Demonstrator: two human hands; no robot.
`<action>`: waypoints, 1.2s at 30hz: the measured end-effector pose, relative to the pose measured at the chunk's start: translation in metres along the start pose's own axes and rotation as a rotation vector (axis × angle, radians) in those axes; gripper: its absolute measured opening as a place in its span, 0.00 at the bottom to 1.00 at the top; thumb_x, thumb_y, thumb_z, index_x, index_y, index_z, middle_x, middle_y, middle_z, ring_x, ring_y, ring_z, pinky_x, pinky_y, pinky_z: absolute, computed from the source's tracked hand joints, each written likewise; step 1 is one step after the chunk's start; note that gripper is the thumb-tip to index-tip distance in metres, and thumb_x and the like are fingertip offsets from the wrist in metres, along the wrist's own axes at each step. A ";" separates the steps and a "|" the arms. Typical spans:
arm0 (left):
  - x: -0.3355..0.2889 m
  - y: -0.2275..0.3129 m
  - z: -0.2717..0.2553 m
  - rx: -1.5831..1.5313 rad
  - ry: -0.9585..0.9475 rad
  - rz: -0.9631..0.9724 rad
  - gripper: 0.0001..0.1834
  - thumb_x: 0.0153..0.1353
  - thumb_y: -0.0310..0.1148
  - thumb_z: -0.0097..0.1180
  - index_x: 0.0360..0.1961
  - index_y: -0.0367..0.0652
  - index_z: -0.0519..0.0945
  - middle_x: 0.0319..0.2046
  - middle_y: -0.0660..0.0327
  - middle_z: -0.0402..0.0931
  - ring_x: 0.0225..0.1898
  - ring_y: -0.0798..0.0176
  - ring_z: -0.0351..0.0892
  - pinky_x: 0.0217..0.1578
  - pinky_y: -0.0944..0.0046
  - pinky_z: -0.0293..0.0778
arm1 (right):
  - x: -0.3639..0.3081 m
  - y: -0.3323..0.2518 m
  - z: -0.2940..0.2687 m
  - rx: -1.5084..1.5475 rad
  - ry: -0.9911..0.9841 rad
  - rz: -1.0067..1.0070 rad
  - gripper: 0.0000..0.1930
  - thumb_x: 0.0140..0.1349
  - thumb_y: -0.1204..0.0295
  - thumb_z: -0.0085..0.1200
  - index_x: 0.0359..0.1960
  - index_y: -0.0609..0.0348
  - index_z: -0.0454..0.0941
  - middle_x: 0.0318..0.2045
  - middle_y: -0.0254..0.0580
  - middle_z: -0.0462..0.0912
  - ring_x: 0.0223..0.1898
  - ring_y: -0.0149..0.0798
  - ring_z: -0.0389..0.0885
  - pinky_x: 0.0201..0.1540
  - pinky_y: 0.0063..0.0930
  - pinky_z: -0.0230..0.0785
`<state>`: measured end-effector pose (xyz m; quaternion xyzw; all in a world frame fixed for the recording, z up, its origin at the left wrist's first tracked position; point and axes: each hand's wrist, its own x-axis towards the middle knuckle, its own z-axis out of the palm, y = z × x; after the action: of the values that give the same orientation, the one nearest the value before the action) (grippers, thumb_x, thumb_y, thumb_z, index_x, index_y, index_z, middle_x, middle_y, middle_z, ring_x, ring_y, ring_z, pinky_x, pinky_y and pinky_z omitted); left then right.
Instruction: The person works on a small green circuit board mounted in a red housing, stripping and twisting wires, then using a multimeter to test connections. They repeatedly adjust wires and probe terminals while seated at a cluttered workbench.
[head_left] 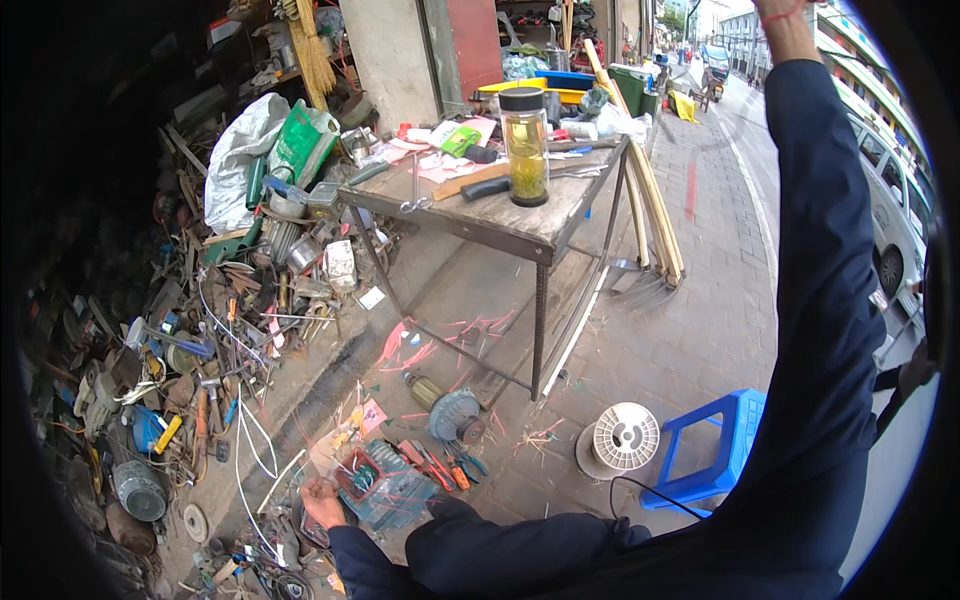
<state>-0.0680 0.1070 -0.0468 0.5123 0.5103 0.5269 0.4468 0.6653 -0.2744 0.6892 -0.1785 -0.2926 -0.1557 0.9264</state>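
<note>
Low in front of me sits a blue-grey motor housing (395, 502) with a reddish opening, where green and red windings show inside. My left hand (321, 502) is beside its left edge, fingers curled together; what they hold, if anything, is too small to make out. My right arm is stretched up, and my right hand (785, 8) is cut off by the top edge, its fingers hidden. A red cord circles that wrist. Just right of the housing lie red-handled pliers (437, 468) and other hand tools. Beyond them rests a motor rotor (428, 392) with a round blue-grey end cover (456, 415).
A worn table (490, 225) bears a lidded tea bottle (525, 150) and tools. Heaped parts and scrap (290, 240) fill the left. A white wire spool (625, 437) and blue plastic stool (715, 440) stand right. Wooden poles (655, 215) lean on the table; vehicles line the street.
</note>
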 end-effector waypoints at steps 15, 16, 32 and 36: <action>-0.126 0.437 0.082 -0.208 -0.735 0.322 0.30 0.81 0.51 0.54 0.67 0.34 0.76 0.53 0.46 0.86 0.47 0.55 0.91 0.49 0.57 0.85 | -0.377 0.024 -0.049 0.160 -0.752 1.091 0.44 0.67 0.48 0.64 0.74 0.69 0.67 0.63 0.59 0.82 0.60 0.52 0.86 0.65 0.46 0.81; -0.131 0.462 0.087 -0.249 -0.886 0.337 0.34 0.81 0.56 0.51 0.67 0.33 0.75 0.53 0.44 0.86 0.47 0.53 0.91 0.49 0.56 0.86 | -0.405 0.031 -0.040 0.154 -0.753 1.158 0.45 0.66 0.47 0.64 0.75 0.70 0.66 0.64 0.59 0.82 0.60 0.52 0.87 0.65 0.45 0.81; -0.125 0.523 -0.029 0.136 -0.227 0.131 0.23 0.73 0.44 0.65 0.54 0.32 0.83 0.38 0.56 0.89 0.31 0.63 0.90 0.33 0.67 0.88 | -0.614 0.069 0.146 -0.131 -1.507 -0.051 0.50 0.57 0.53 0.75 0.71 0.77 0.64 0.49 0.65 0.75 0.49 0.58 0.81 0.53 0.46 0.77; -0.114 0.499 -0.062 0.003 -0.012 0.242 0.14 0.73 0.38 0.63 0.50 0.38 0.86 0.35 0.63 0.87 0.31 0.70 0.85 0.29 0.70 0.77 | -0.631 0.047 0.157 -0.124 -1.570 0.194 0.57 0.55 0.42 0.74 0.73 0.79 0.65 0.59 0.69 0.77 0.61 0.58 0.80 0.66 0.44 0.73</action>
<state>-0.0955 -0.0510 0.4427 0.5738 0.4429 0.5731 0.3824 0.1148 -0.0508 0.4207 -0.3120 -0.8344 0.0811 0.4471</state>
